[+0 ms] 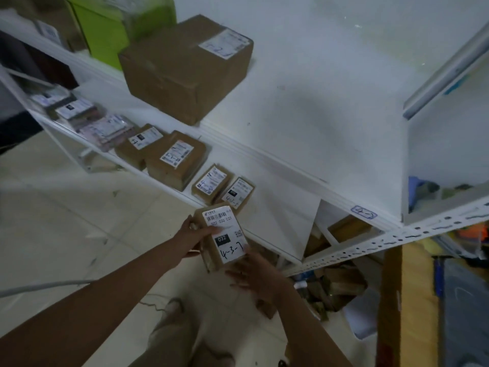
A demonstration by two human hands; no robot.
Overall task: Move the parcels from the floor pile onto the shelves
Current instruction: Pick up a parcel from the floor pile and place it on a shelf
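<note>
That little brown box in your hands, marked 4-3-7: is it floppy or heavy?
Probably stiff: the box keeps crisp cardboard edges. Likely light, since the left hand grips it by one side while the right hand just props its lower end. Flat sides, so it is unlikely to roll.

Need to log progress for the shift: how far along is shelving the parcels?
Done: a row of small parcels lies along the lower shelf, and a large brown box sits on the upper shelf. In hand: the left hand grips the parcel marked 4-3-7 while the right hand supports its lower end, in front of the lower shelf. Left: more boxes lie in the floor pile.
</note>
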